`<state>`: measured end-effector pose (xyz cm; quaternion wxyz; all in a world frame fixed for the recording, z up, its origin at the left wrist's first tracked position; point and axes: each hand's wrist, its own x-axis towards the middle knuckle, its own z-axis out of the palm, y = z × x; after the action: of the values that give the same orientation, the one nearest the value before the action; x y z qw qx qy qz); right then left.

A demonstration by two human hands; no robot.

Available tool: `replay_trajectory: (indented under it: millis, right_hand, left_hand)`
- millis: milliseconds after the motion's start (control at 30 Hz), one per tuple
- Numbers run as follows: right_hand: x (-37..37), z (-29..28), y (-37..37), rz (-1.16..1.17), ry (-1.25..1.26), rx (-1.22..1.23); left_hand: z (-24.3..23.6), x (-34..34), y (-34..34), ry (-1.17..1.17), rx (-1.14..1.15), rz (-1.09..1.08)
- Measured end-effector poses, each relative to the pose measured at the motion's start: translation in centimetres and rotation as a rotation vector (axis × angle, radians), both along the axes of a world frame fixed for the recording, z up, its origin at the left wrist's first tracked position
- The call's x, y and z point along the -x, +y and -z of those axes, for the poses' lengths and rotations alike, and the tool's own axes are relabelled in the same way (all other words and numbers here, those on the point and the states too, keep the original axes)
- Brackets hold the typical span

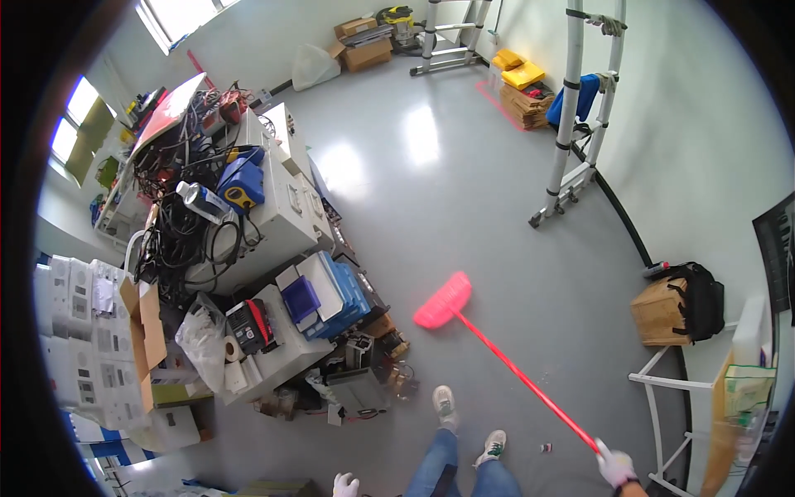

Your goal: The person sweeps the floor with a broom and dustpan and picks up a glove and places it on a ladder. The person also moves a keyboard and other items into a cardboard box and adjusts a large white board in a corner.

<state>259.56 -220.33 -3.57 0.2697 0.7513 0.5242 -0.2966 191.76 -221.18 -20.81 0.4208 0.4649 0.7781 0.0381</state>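
A long-handled red broom (530,383) with a broad pink head (443,301) is gripped at its near end by the white-gloved right hand (614,464), its head far left of those fingers, while open or closed cannot be told of the white-gloved left hand (345,485).

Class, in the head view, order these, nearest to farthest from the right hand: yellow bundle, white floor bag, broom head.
1. Broom head: left of right hand
2. Yellow bundle: by right wall
3. White floor bag: by far wall

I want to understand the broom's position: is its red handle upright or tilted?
Tilted: the red handle slants from the pink broom head, ahead of the shoes, back to the right hand.
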Motion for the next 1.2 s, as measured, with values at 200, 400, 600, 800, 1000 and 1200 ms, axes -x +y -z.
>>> replay_trajectory:
  millis: [200,400,600,800,1000,1200]
  right_hand:
    - [-1.0,-18.0,-11.8,0.340,-0.246,0.197]
    - [4.4,-20.3,-12.9,0.580,-0.220,0.087]
    - [4.5,-3.8,2.3,0.650,0.015,-0.202]
    - [4.8,12.1,23.9,0.626,0.359,-0.510]
    - [3.7,18.0,23.3,0.695,0.302,-0.416]
    - [4.8,17.8,-4.8,0.719,0.267,-0.391]
  left_hand:
    - [-0.8,-5.9,10.7,-0.075,0.187,-0.003]
    - [1.9,-6.2,13.7,0.015,0.139,0.249]
    - [0.0,-5.5,12.5,-0.086,0.071,0.318]
    - [1.9,2.2,6.3,-0.075,0.102,0.065]
    - [0.6,4.6,3.8,-0.099,0.162,-0.016]
    - [4.5,-2.4,7.2,-0.148,0.229,0.282]
